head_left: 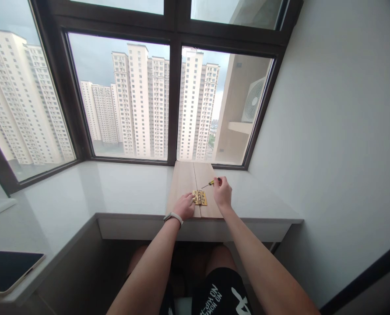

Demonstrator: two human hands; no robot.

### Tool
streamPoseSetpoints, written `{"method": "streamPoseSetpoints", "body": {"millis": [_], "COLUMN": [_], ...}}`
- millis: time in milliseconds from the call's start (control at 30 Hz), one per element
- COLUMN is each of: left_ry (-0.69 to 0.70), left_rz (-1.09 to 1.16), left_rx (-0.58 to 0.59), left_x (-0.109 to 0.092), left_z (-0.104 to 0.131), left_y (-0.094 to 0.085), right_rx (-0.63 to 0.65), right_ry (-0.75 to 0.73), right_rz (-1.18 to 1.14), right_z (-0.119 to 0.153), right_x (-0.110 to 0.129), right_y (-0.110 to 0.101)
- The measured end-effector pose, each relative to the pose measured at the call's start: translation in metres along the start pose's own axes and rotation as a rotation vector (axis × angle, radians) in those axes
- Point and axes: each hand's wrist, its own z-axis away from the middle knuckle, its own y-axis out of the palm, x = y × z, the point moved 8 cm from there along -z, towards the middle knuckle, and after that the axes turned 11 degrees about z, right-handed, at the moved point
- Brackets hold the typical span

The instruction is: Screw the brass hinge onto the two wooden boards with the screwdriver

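Note:
Two light wooden boards (183, 179) lie side by side on the white sill, a thin seam between them. A gold hinge (201, 198) rests across the seam near the boards' front end. My left hand (184, 206), with a pale band on the wrist, lies on the left board and its fingertips touch the hinge's left edge. My right hand (223, 191) is closed on the yellow and black handle of a screwdriver (211, 183) over the right board. The screwdriver's thin shaft points left, its tip above and apart from the hinge.
The white sill (132, 188) runs below the dark-framed windows (173, 100). A tablet (11, 271) lies at the lower left. On the right stands a white wall (332, 122). My knees are below the sill's front edge.

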Motion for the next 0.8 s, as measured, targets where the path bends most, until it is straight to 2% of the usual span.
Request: {"method": "streamPoseSetpoints", "body": {"millis": [433, 800], "left_ry": [-0.003, -0.007], "left_rz": [0.001, -0.001], "left_rx": [0.011, -0.012], "left_x": [0.000, 0.002], "left_z": [0.000, 0.000], "left_y": [0.000, -0.001], "right_rx": [0.022, 0.033], "right_ry": [0.068, 0.025], "right_rz": [-0.029, -0.095], "right_z": [0.009, 0.009], "right_x": [-0.013, 0.014], "right_y": [0.010, 0.010]}}
